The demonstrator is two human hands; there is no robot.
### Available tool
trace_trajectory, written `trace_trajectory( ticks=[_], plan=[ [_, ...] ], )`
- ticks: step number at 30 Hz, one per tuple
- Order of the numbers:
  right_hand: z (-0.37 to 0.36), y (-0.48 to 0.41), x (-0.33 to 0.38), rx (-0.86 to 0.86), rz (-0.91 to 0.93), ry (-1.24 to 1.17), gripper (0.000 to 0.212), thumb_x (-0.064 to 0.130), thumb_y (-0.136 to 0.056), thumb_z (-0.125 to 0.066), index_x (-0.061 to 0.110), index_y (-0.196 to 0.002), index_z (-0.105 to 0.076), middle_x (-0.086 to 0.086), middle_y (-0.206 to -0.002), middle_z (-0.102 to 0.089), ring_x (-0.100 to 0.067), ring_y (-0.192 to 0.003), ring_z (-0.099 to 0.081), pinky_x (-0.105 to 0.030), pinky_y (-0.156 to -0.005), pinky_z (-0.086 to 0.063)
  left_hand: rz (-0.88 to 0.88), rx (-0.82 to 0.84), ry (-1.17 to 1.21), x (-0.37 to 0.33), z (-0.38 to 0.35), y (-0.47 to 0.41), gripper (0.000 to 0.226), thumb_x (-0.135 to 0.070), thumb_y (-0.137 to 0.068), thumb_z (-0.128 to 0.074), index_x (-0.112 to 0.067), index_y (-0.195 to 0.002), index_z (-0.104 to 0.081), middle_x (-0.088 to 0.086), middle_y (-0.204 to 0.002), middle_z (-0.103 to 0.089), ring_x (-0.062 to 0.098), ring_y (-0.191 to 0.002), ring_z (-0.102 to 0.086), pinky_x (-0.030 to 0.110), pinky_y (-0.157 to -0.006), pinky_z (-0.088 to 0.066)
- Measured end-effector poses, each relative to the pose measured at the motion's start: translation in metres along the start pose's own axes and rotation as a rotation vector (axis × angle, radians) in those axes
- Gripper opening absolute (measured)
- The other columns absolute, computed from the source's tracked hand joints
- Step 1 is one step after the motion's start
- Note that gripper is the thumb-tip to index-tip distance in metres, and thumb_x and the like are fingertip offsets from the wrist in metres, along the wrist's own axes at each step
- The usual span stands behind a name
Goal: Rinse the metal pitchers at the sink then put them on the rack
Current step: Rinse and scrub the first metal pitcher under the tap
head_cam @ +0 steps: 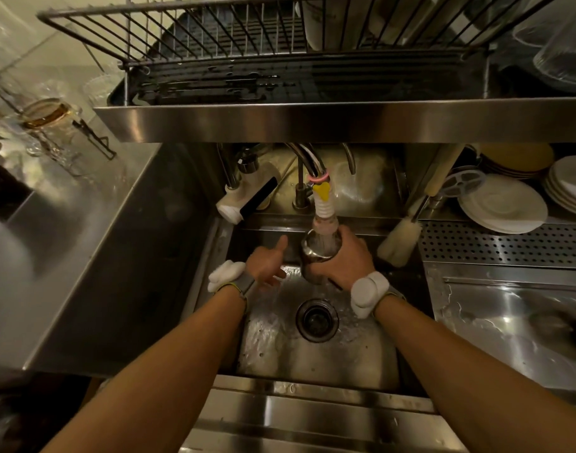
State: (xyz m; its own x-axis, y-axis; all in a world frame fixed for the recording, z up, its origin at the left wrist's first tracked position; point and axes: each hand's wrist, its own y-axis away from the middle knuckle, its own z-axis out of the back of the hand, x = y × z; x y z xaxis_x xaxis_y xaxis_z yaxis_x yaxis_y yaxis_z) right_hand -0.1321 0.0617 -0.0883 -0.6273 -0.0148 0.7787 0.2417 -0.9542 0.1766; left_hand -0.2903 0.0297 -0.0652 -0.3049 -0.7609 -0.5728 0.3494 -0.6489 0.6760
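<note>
Under the faucet (pixel 321 194), right hand (pixel 344 259) grips pitcher (pixel 317 251) (left hand (pixel 267 264) beside).

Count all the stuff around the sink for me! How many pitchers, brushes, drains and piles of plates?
Metal pitcher, held in the right hand under the tap: 1
Bottle brush: 1
Drain: 1
Piles of plates, yellow, white and white at the edge: 3
Total: 6
The left hand holds nothing.
</note>
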Motion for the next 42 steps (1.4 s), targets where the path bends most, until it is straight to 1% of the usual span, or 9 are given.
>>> trace_trajectory(
  ticks=[5,11,15,19,23,28,33,37,42],
  plan=[
    [0.005,0.002,-0.01,0.011,-0.001,0.026,0.093,0.044,-0.042,-0.082,0.028,-0.127,-0.047,0.0,-0.118,-0.061,-0.027,-0.109,-0.055,-0.046,-0.094,-0.046,-0.102,-0.049,-0.192,0.012,0.006,-0.011,0.057,-0.055,-0.094,-0.036,-0.006,-0.098,-0.064,0.014,-0.103,-0.072,0.03,-0.085,-0.068,0.027,-0.067,-0.044],
    [-0.002,0.001,0.004,0.054,0.041,-0.022,0.08,0.047,-0.037,-0.081,0.031,-0.112,-0.055,0.007,-0.105,-0.064,-0.017,-0.096,-0.062,-0.041,-0.086,-0.052,-0.145,-0.053,-0.239,0.021,0.009,-0.021,0.052,-0.057,-0.092,-0.041,-0.012,-0.083,-0.065,0.009,-0.089,-0.074,0.027,-0.083,-0.07,0.028,-0.064,-0.048],
    [0.012,-0.008,-0.006,0.002,0.004,-0.046,0.092,0.036,-0.047,-0.085,0.023,-0.129,-0.046,-0.004,-0.122,-0.058,-0.024,-0.108,-0.057,-0.043,-0.094,-0.048,-0.192,-0.035,-0.238,0.024,0.012,-0.025,0.048,-0.056,-0.091,-0.042,-0.018,-0.067,-0.058,0.008,-0.083,-0.072,0.025,-0.072,-0.067,0.026,-0.059,-0.044],
    [0.004,-0.007,0.007,0.059,0.023,-0.074,0.076,0.044,-0.037,-0.079,0.034,-0.108,-0.053,0.004,-0.107,-0.063,-0.019,-0.097,-0.062,-0.037,-0.086,-0.052,-0.199,-0.046,-0.226,0.024,0.014,-0.027,0.046,-0.056,-0.091,-0.043,-0.02,-0.067,-0.059,0.007,-0.083,-0.072,0.025,-0.075,-0.069,0.029,-0.072,-0.05],
    [0.012,-0.012,-0.008,0.035,-0.074,-0.078,0.099,0.034,-0.044,-0.087,0.02,-0.131,-0.042,-0.001,-0.119,-0.06,-0.023,-0.108,-0.058,-0.034,-0.094,-0.048,-0.239,-0.024,-0.208,0.022,0.013,-0.027,0.045,-0.054,-0.09,-0.046,-0.016,-0.075,-0.064,0.011,-0.085,-0.074,0.026,-0.076,-0.068,0.034,-0.076,-0.055],
    [0.003,-0.007,0.006,0.116,0.017,-0.037,0.105,0.049,-0.032,-0.08,0.019,-0.126,-0.045,0.001,-0.114,-0.062,-0.02,-0.103,-0.059,-0.038,-0.091,-0.05,-0.256,-0.077,-0.224,0.017,0.015,-0.026,0.047,-0.051,-0.09,-0.048,-0.009,-0.089,-0.069,0.014,-0.092,-0.074,0.031,-0.088,-0.069,0.042,-0.088,-0.054],
    [0.014,-0.011,-0.007,0.039,0.001,-0.082,0.093,0.029,-0.049,-0.086,0.019,-0.13,-0.041,-0.001,-0.116,-0.059,-0.019,-0.102,-0.057,-0.028,-0.085,-0.045,-0.284,-0.115,-0.256,0.018,0.018,-0.028,0.041,-0.052,-0.088,-0.05,-0.016,-0.088,-0.069,0.01,-0.095,-0.073,0.029,-0.093,-0.068,0.037,-0.088,-0.053],
    [0.007,-0.008,-0.001,0.125,0.049,-0.044,0.099,0.042,-0.039,-0.083,0.021,-0.127,-0.043,0.006,-0.109,-0.06,-0.015,-0.096,-0.058,-0.027,-0.081,-0.048,-0.275,-0.151,-0.259,0.017,0.022,-0.031,0.042,-0.052,-0.087,-0.052,-0.015,-0.094,-0.07,0.011,-0.102,-0.072,0.029,-0.096,-0.067,0.034,-0.087,-0.051],
    [0.015,-0.008,-0.009,0.081,0.024,-0.066,0.096,0.031,-0.048,-0.086,0.019,-0.131,-0.04,0.006,-0.107,-0.056,-0.012,-0.094,-0.054,-0.022,-0.079,-0.043,-0.388,-0.295,-0.297,0.001,0.02,-0.026,0.038,-0.045,-0.085,-0.056,-0.018,-0.111,-0.064,0.009,-0.115,-0.067,0.028,-0.106,-0.062,0.028,-0.081,-0.041]
  ],
)
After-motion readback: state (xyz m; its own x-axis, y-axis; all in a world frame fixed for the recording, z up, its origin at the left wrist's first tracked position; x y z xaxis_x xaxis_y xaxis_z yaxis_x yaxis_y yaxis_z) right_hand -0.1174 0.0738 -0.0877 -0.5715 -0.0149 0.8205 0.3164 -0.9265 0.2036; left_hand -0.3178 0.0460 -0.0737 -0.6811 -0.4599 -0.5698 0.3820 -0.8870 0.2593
